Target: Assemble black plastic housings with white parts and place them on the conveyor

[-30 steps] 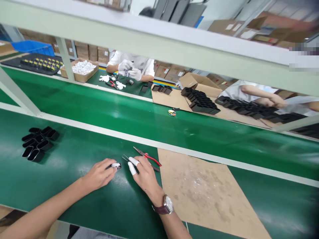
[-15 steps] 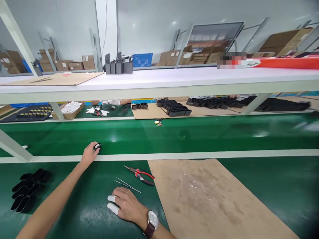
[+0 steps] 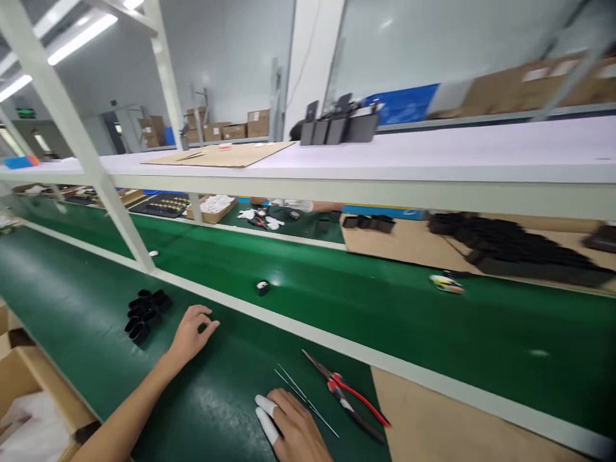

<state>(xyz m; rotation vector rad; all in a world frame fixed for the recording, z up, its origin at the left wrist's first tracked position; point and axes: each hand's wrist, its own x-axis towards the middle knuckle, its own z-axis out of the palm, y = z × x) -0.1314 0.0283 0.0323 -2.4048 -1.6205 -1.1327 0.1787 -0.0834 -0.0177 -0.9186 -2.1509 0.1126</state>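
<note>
Small black-and-white part sits apart from empty hands

Small black-and-white plastic part lies on the green conveyor belt, just past the white divider rail, up and to the right of the left hand, which is the nearer one. That hand's grip is loosely open and holds nothing, fingertips on the green worktop. The right hand, two fingers in white cots, rests flat and empty beside thin metal tweezers and red-handled pliers. Black oval sleeves cluster left.
</note>
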